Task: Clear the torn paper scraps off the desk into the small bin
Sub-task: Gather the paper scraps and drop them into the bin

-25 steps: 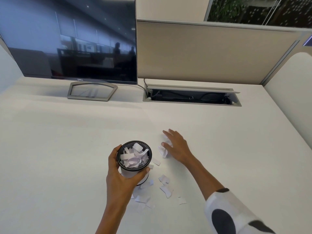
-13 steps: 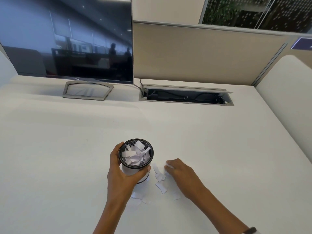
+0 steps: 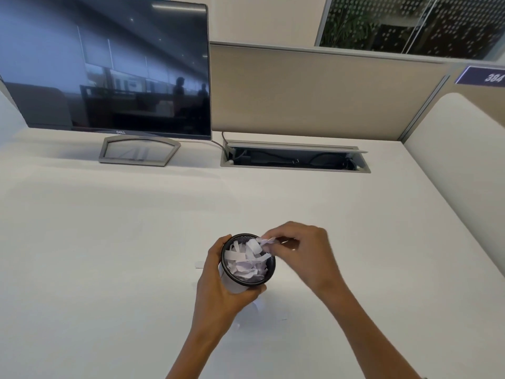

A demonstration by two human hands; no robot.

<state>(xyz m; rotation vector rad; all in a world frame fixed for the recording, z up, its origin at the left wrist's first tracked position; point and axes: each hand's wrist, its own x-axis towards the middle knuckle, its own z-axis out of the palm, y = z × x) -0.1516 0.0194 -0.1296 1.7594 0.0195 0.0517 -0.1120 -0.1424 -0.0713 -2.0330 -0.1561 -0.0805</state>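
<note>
While the left hand (image 3: 218, 285) kept its grip wrapped around the small black mesh bin (image 3: 247, 259), the right hand (image 3: 306, 255) pinched a crumpled wad of white torn paper scraps (image 3: 266, 241) right over the bin's far rim, as the head view showed. The bin was already heaped close to its top, so the wad could have spilled over the rim or knocked out pieces already inside if it were let go too near the edge. A few white leftover scraps (image 3: 258, 305) lay on the white desk (image 3: 109, 242) just below the bin, and a small slip (image 3: 198, 265) sat to its left; these could easily be missed against the pale surface. Half a second before, the right hand was down on the desk beside the bin gathering scraps; now it was raised to the rim, and fewer pieces lay on the desk.
</note>
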